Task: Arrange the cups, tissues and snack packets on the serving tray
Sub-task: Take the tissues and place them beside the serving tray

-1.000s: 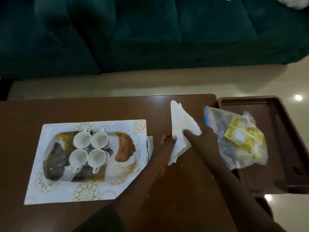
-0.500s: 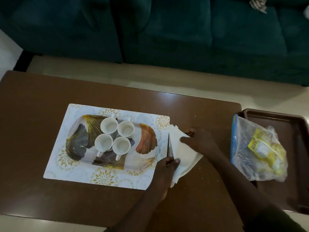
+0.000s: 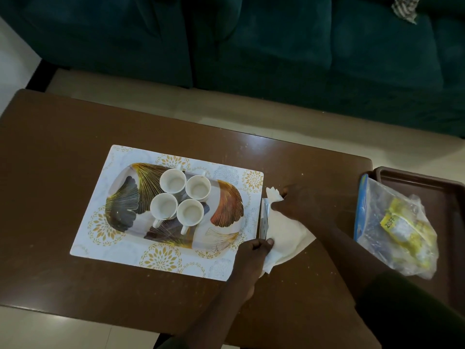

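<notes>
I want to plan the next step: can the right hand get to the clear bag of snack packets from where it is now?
Probably yes. The right hand is pressing on the tissue, and only bare table lies between it and the snack bag to its right. It must let go of the tissue first.

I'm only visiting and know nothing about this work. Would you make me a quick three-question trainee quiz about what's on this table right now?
1. How many small white ceramic cups stand on the leaf-patterned serving tray?
2. True or false: the clear plastic bag of yellow snack packets lies on the leaf-patterned serving tray.
3. The left hand and right hand both rest on: A) a cup, B) the white paper tissue, C) the bag.

Key:
1. Four, clustered together, open ends up.
2. False: it lies on the plain brown plastic tray to the right of the brown wooden table.
3. B. The tissue lies on the table beside the serving tray's right edge.
</notes>
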Demonstrator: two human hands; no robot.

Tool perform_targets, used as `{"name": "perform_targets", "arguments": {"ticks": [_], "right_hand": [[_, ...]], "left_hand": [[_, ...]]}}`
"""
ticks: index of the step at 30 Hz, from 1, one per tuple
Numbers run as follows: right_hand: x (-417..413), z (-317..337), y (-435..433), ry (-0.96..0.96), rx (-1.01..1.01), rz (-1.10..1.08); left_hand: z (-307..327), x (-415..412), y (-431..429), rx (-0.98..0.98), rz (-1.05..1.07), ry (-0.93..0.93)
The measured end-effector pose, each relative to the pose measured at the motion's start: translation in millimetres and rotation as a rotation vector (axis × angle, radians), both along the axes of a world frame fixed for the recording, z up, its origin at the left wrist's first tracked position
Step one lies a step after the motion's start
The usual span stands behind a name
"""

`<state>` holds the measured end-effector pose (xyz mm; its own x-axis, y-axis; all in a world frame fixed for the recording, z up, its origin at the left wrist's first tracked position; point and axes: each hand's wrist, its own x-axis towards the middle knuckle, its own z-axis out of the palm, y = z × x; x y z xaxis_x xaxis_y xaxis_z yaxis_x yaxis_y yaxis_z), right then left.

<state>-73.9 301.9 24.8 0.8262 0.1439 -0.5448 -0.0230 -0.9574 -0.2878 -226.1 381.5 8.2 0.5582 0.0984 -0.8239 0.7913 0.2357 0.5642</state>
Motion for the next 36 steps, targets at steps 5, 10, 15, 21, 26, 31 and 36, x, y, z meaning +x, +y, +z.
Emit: {"name": "perform_targets", "arguments": {"ticks": [5,10,15,21,26,31,36], "right_hand": [[-3,-9,9,-0.054,-0.028,0.045],[-3,-15,15,-0.018,-0.053,0.097],[-2,-8,10,0.019,-0.061,0.059],[-12,11,-9,0.11,-0.048,0.026],[-29,9,-5,0.045,0.071,0.002],[-41,2,-8,0.069,0.149,-0.054],[-30,18,-28,0.04,0.252,-0.26]], "left_hand": [[-8,-4,3,0.032,-0.094,0.065],[-7,-14,2,-0.065,-0.088,0.136],[-1,-16,8,-0.062,-0.103,0.162],[8,-13,10,0.152,-0.345,0.169],[9,-13,13,0.195,-0.456,0.223],[5,-9,16,0.472,-0.377,0.065],[14,7,17,0.684,-0.197,-0.221]]}}
